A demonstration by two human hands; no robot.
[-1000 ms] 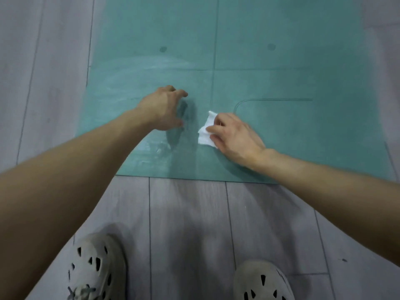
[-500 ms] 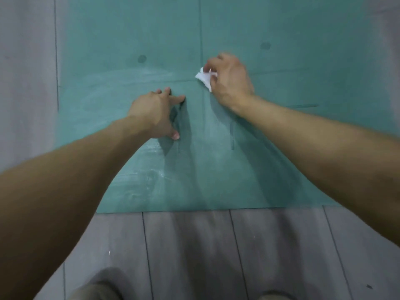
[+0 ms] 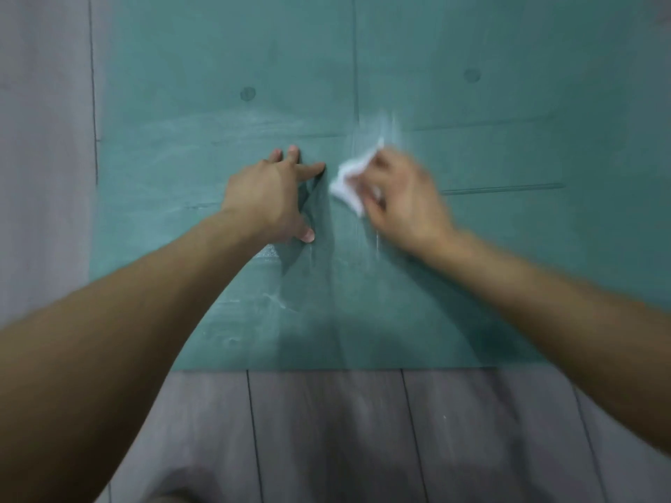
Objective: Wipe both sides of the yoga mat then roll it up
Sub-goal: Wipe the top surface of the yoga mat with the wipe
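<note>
From my head camera, my left hand (image 3: pixel 270 197) presses spread fingers flat on the yoga mat (image 3: pixel 508 248). Just right of it, my blurred right hand (image 3: pixel 403 205) pinches a white wipe (image 3: pixel 348 183) against the mat beneath.

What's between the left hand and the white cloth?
Between the left hand and the white cloth gripped by the right hand, the head view shows only a thin shadowed strip of bare yoga mat.

Grey wood-plank floor (image 3: pixel 326 430) w/ dark seams.
</note>
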